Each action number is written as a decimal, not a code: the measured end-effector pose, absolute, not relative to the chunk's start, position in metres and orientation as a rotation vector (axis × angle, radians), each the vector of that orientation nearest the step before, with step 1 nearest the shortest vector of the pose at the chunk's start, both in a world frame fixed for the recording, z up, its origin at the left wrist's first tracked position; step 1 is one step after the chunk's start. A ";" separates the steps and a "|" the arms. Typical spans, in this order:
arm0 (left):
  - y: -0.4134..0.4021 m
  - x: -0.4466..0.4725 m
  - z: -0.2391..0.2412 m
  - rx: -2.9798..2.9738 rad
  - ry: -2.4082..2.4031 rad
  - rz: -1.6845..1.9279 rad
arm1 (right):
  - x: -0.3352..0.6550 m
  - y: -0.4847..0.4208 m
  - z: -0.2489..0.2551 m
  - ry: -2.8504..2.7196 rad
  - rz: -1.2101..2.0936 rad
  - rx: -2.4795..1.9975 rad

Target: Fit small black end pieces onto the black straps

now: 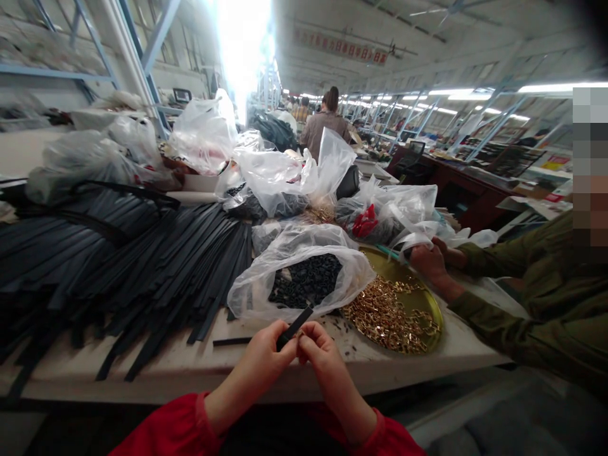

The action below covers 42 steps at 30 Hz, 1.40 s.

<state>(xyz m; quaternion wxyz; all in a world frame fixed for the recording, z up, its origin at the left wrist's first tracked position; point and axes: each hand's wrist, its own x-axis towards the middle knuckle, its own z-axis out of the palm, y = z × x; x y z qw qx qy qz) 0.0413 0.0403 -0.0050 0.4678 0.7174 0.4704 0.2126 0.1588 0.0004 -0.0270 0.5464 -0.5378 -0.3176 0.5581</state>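
Note:
My left hand (266,354) and my right hand (320,348) meet at the near table edge, both pinched on a short black strap (295,327) that sticks up and to the right between them. Just beyond lies an open clear plastic bag (266,282) holding small black parts (306,280). To the right is a round gold tray (430,307) heaped with small gold metal buckles (387,316). A big pile of long black straps (118,266) covers the table's left side. One loose black strap (232,341) lies by my left hand.
A co-worker in an olive sleeve (522,304) sits at the right, their hands (430,259) at the tray's far rim. More plastic bags (285,177) crowd the table's back. Another person (327,120) stands far down the aisle. Shelving frames line both sides.

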 end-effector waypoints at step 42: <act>0.027 0.012 0.006 1.568 0.936 0.343 | 0.137 -0.028 -0.037 -0.627 1.366 -1.146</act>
